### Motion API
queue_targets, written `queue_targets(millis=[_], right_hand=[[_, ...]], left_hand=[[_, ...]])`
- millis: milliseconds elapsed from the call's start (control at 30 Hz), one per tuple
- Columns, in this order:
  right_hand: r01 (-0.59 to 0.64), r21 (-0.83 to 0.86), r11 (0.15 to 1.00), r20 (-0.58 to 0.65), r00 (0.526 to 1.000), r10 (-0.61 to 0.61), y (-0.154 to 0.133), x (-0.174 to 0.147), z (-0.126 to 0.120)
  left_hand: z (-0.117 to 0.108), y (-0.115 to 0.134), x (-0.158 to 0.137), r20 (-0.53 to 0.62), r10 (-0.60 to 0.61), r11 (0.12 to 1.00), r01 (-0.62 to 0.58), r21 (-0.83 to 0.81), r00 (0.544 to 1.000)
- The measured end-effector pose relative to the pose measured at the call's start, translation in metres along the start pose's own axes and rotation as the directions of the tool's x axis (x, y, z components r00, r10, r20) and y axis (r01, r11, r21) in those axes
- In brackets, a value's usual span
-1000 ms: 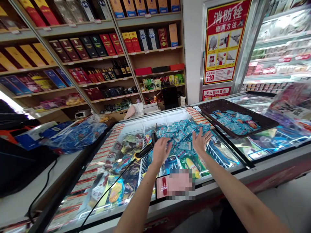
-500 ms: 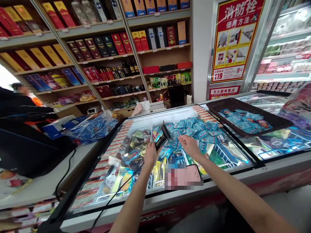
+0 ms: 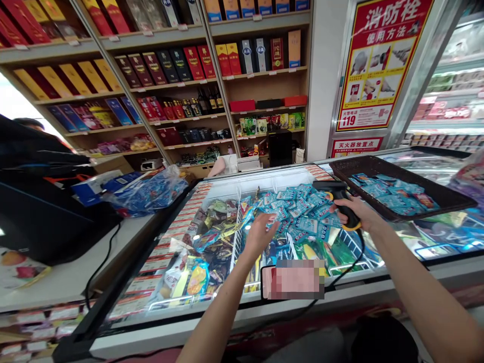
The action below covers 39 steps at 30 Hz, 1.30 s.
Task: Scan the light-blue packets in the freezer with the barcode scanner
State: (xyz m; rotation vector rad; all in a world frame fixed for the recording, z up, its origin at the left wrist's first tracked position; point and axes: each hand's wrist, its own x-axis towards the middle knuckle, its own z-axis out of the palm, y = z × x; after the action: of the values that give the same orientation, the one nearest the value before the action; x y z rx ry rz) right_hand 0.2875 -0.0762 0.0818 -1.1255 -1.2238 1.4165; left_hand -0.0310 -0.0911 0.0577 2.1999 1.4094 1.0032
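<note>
My right hand is wrapped round the handle of a black barcode scanner with yellow trim. The scanner is over the right side of a pile of blue packets on the freezer's glass top, and its cable runs down toward the front edge. My left hand hovers at the pile's left front side, fingers apart and holding nothing. In front of it, a phone with a partly blurred screen lies at the front edge of the chest freezer.
A dark brown tray with more blue packets stands on the right. To the left are a counter, a plastic bag of blue packets and a black machine. Shelves of boxes line the back. A person is partly seen at far left.
The barcode scanner has passed from my left hand to my right and moved rightward across the pile. My left hand has opened. The view has shifted slightly.
</note>
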Motion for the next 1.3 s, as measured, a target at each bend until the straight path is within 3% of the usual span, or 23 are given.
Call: queue_targets(millis=[67,133,233,333,400,467,567,633,733,833,933,1033,1300], right_hand=[[0.003,-0.187,0.982,-0.047,0.999,-0.012,-0.001,0.003,-0.018],[0.071,-0.380,0.922,-0.083,0.990,-0.111,0.003,0.013,-0.014],[0.193,-0.684,0.704,-0.048,0.951,-0.306,0.012,0.036,0.019],[0.312,-0.815,0.488,0.014,0.853,-0.522,0.019,0.057,0.055],[0.347,-0.804,0.483,0.008,0.818,-0.576,0.022,0.065,0.069],[0.350,-0.766,0.540,-0.027,0.821,-0.571,0.025,0.068,0.074],[0.305,-0.678,0.669,-0.033,0.896,-0.443,0.033,0.066,0.067],[0.269,-0.622,0.736,0.005,0.941,-0.339,0.039,0.065,0.058],[0.259,-0.572,0.779,0.047,0.958,-0.283,0.045,0.063,0.050],[0.284,-0.546,0.788,0.035,0.948,-0.318,0.044,0.064,0.048],[0.317,-0.587,0.745,0.020,0.926,-0.378,0.043,0.065,0.050],[0.328,-0.692,0.643,0.052,0.911,-0.408,0.046,0.065,0.052],[0.308,-0.876,0.370,0.092,0.862,-0.499,0.053,0.069,0.080]], left_hand=[[-0.002,-0.033,0.013,-0.052,-0.042,0.991,0.048,0.128,0.998],[0.005,-0.057,0.028,-0.074,-0.018,0.970,0.036,0.242,0.997],[0.020,-0.071,0.049,-0.047,0.026,0.936,-0.008,0.352,0.999],[0.032,-0.071,0.061,-0.019,0.012,0.895,-0.002,0.446,1.000],[0.035,-0.071,0.063,-0.024,-0.002,0.879,0.013,0.476,1.000],[0.036,-0.074,0.062,-0.038,-0.002,0.887,0.019,0.461,0.999],[0.035,-0.084,0.058,-0.118,-0.041,0.939,0.079,0.335,0.992],[0.036,-0.092,0.057,-0.200,-0.147,0.966,0.184,0.182,0.969],[0.038,-0.102,0.057,-0.286,-0.315,0.947,0.278,-0.163,0.905],[0.039,-0.109,0.058,-0.291,-0.397,0.851,0.231,-0.472,0.870],[0.037,-0.113,0.058,-0.271,-0.430,0.763,0.187,-0.618,0.861],[0.036,-0.115,0.058,-0.297,-0.434,0.713,0.123,-0.691,0.850],[0.042,-0.118,0.059,-0.299,-0.416,0.699,0.092,-0.710,0.859]])
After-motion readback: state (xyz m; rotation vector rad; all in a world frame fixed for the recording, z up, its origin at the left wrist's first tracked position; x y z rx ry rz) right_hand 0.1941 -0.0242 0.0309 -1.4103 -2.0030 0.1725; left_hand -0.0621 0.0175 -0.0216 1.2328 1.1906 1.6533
